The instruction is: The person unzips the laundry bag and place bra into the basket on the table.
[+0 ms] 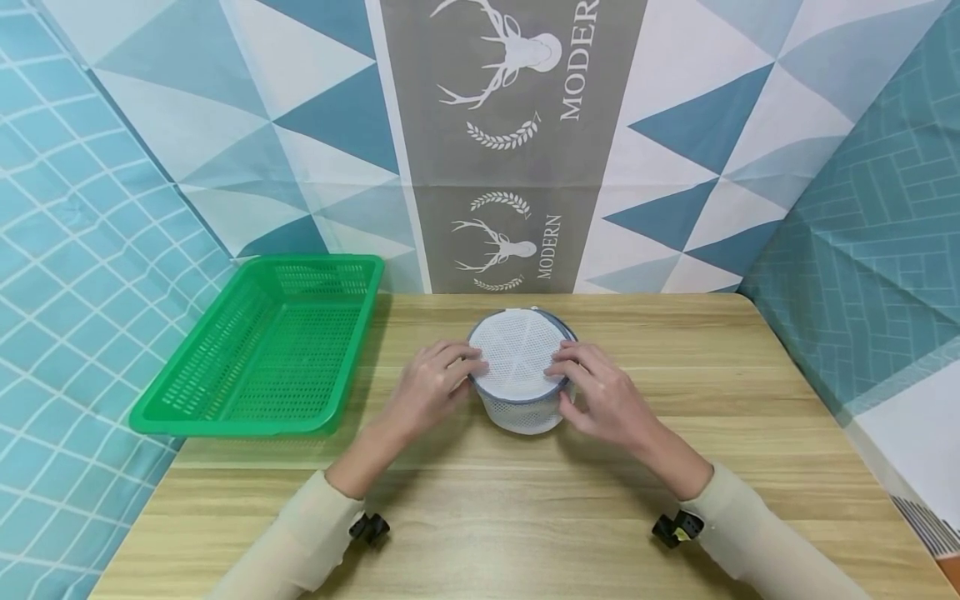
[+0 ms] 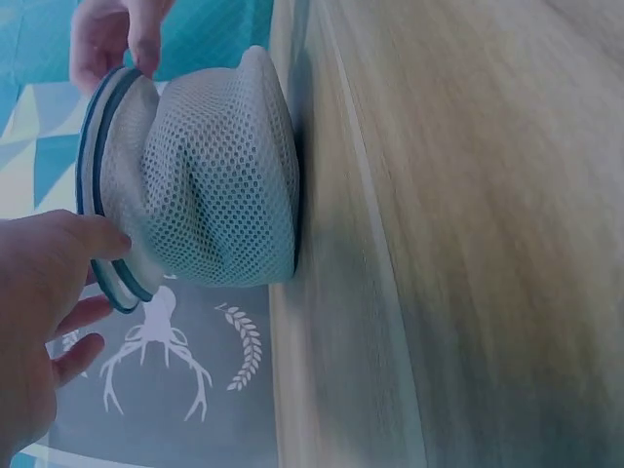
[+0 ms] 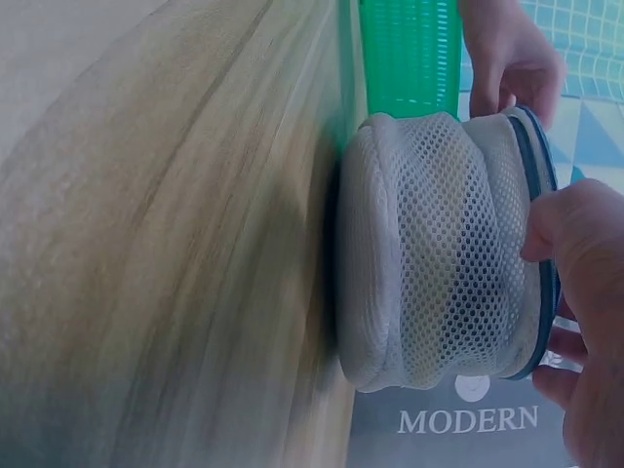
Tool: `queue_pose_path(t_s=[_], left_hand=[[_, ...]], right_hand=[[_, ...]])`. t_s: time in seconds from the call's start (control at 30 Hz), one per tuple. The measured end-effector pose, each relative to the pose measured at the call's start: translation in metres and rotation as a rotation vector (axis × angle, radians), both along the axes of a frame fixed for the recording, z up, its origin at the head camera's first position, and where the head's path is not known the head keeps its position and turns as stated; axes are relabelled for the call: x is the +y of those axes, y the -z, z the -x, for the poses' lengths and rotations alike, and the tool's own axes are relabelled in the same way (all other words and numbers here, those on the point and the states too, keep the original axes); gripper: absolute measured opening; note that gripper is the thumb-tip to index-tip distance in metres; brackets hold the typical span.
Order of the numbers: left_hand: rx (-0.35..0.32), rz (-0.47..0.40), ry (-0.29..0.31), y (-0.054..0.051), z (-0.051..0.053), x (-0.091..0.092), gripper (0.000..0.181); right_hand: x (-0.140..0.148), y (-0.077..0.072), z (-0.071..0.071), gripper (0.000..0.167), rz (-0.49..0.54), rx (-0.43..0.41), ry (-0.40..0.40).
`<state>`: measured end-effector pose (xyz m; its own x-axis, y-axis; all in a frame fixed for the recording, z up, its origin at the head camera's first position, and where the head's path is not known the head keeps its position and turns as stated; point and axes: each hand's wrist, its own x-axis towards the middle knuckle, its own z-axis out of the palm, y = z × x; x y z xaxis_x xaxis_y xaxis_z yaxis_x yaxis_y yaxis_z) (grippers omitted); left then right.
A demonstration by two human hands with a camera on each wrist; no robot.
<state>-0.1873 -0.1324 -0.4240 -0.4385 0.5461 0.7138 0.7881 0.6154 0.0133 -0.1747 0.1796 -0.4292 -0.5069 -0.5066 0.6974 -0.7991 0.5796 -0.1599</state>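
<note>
A round white mesh laundry bag (image 1: 517, 357) with dark blue trim stands upright on the table, its flat mesh top facing up. My left hand (image 1: 429, 385) pinches the trimmed rim on its left side, fingertips over the top edge. On the opposite side my right hand (image 1: 609, 392) grips the same rim, its thumb lower against the mesh wall. In the left wrist view the soft side of the mesh laundry bag (image 2: 219, 175) is creased. The right wrist view shows its padded pale base resting on the wood. What may be inside cannot be made out.
A green plastic basket (image 1: 348, 358) with slotted walls stands at the table's left edge. The wood-grain table (image 1: 510, 517) ends at a patterned backdrop (image 1: 517, 167) behind the bag. Tile-patterned sheets hang on both sides.
</note>
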Motion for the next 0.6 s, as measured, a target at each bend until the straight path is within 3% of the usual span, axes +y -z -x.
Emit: queue_pose_path(t_s=[0.3, 0.43, 0.6], left_hand=[[-0.014, 0.012, -0.014, 0.0003, -0.0016, -0.0003, 0.03], [-0.1, -0.036, -0.072, -0.0009, -0.0019, -0.0041, 0.039], [-0.263, -0.104, -0.219, -0.0002, -0.0035, -0.0088, 0.045]], right_hand=[[0.0025, -0.0001, 0.0005, 0.023, 0.019, -0.052, 0.02], [0.002, -0.0021, 0.0003, 0.025, 0.028, -0.047, -0.005], [0.0005, -0.0054, -0.0005, 0.032, 0.015, -0.04, -0.05]])
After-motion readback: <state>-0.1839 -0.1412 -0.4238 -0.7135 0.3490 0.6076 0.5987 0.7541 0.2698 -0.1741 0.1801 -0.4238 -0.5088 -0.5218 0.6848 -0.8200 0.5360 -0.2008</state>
